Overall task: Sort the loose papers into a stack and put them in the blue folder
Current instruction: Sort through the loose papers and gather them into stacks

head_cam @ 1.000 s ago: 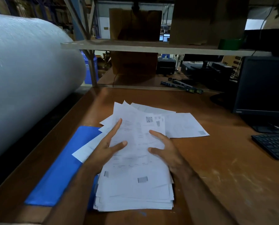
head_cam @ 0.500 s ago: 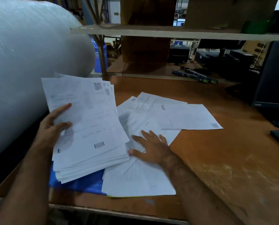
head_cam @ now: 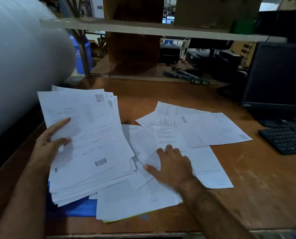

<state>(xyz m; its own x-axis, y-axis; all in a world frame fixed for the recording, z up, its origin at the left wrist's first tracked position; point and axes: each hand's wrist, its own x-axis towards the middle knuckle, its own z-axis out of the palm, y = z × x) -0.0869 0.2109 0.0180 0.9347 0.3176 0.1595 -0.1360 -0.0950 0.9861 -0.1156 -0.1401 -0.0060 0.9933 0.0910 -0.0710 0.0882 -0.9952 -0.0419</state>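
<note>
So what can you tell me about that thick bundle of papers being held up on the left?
The stack of papers is a thick sheaf of white printed sheets, loosely squared, with edges fanned out at the bottom and right. Its top sheet carries a QR code near the upper right corner and small grey marks lower down. The left hand grips its left edge, thumb on top. It is tilted, its lower end over the blue folder and overlapping the loose sheets spread on the wooden desk.

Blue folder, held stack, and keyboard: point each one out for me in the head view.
blue folder (head_cam: pixel 81 207), head view, bare strip below the stack.
held stack (head_cam: pixel 92 135), head view, middle of its top sheet.
keyboard (head_cam: pixel 287 138), head view, on its keys.
</note>
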